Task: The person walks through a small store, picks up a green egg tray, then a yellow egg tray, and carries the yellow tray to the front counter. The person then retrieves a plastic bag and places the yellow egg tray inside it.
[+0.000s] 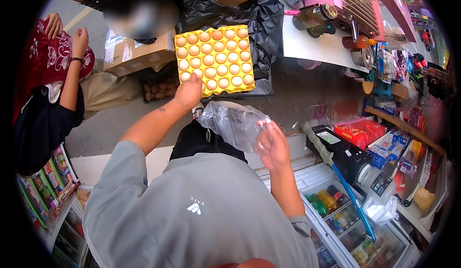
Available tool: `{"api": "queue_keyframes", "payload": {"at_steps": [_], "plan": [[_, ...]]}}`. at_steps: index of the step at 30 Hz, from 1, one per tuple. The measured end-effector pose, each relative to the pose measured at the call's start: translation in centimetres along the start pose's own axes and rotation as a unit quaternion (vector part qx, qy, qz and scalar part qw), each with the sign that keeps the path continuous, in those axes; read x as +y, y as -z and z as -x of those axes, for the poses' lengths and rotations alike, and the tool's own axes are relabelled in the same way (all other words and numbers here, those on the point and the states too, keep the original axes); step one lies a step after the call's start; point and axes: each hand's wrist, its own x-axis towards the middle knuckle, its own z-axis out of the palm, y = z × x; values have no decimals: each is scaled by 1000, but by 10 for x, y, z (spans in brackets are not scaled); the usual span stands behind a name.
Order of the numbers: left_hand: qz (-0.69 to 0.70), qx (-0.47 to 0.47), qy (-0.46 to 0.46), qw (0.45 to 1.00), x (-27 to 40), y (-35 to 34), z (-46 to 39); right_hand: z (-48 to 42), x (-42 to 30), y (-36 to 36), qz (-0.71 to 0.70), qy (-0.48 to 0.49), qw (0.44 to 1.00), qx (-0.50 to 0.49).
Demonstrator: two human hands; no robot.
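Observation:
A yellow egg tray (215, 94) filled with several rows of light-brown eggs (220, 57) lies in front of me on black plastic sheeting. My left hand (189, 92) reaches over the tray's near left corner, its fingertips against an egg (197, 73). The hand hides part of that corner, so I cannot tell whether it grips the egg. To the right, nearer my body, my right hand (272, 144) holds a thin clear plastic bag (232, 124) by its edge. The bag hangs over my legs, apart from the tray.
Beside the tray stand a cardboard box (138, 57) and, lower, a dark crate of brown eggs (158, 90). Another person's arm (74, 75) is at left. A white table (306, 48) with jars stands at right. A glass-topped drinks freezer (345, 217) borders my right side.

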Motion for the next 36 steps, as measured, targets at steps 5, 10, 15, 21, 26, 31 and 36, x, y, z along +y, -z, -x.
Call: {"api": "queue_keyframes", "payload": {"at_steps": [5, 10, 15, 21, 26, 31, 36], "plan": [[-107, -89, -14, 990, 14, 5, -12, -9, 1, -6, -7, 4, 1000, -12], [-161, -130, -20, 978, 15, -7, -20, -14, 4, -13, -6, 1, 1000, -17], [-136, -74, 21, 988, 22, 1, -11, -16, 4, -11, -26, 8, 999, -17], [-131, -38, -24, 990, 21, -2, -1, -16, 4, -11, -45, 6, 999, -18], [-134, 0, -40, 990, 13, -11, 2, -19, 7, -13, -15, 7, 1000, -22], [-122, 12, -30, 992, 5, -22, 3, -21, 6, -17, -14, 7, 1000, -15], [-82, -2, 9, 997, 4, -14, 1, -22, 5, -17, -10, 8, 1000, -15]]}}
